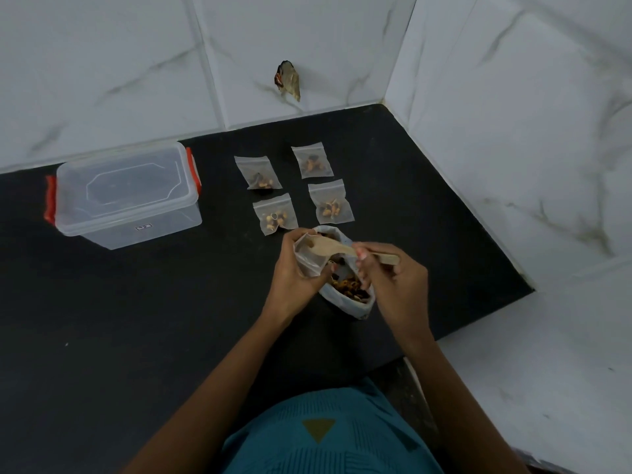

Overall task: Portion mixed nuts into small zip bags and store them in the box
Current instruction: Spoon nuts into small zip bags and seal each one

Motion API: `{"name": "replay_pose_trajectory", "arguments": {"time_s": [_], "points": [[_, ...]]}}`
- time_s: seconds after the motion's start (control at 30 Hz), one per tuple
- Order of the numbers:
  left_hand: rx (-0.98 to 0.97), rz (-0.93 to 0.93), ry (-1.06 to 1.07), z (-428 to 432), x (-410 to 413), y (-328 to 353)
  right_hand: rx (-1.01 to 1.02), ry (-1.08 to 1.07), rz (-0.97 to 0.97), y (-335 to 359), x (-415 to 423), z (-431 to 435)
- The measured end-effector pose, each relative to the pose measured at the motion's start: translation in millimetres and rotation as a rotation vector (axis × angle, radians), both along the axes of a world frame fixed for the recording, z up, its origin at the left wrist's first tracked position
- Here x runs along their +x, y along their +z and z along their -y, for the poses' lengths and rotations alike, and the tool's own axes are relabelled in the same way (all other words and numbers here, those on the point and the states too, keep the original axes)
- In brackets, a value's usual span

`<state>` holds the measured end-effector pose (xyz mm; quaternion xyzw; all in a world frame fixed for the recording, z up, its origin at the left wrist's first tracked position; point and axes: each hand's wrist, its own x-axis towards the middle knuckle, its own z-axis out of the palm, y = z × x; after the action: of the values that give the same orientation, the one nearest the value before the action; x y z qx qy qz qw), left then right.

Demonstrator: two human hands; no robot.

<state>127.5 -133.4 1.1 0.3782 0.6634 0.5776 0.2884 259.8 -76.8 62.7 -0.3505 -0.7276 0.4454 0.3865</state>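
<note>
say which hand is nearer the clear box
Left. The left hand, holding a small bag, is right of the box; the right hand, holding the spoon, is farther right, past the left hand.

Clear plastic box (126,196) is set left on black counter (136,319); four small zip bags (275,215) laid right, white nut bag (359,307) before them.

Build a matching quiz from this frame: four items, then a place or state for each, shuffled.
Things
1. box
2. spoon
3. filled bags
4. big bag of nuts

Places or states
A. gripped by the right hand, bowl at the mouth of the small bag that the left hand holds
B. open, under both hands
C. closed, far left on the counter
D. flat, in two rows of two

Pairs: 1-C, 2-A, 3-D, 4-B
</note>
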Motion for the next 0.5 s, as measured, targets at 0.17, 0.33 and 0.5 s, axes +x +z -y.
{"name": "replay_pose_trajectory", "arguments": {"time_s": [0.17, 0.33, 0.5], "points": [[-0.028, 0.029, -0.006, 1.1, -0.3, -1.0, -0.262, -0.089, -0.101, -0.7, 2.5, -3.8], [-0.008, 0.006, 0.003, 1.2, 0.1, 0.1, 0.255, 0.113, -0.013, -10.2, 5.4, 0.9], [0.003, 0.005, -0.006, 0.9, 2.4, 1.1, 0.386, 0.195, 0.030, -17.9, 3.8, 1.5]]}}
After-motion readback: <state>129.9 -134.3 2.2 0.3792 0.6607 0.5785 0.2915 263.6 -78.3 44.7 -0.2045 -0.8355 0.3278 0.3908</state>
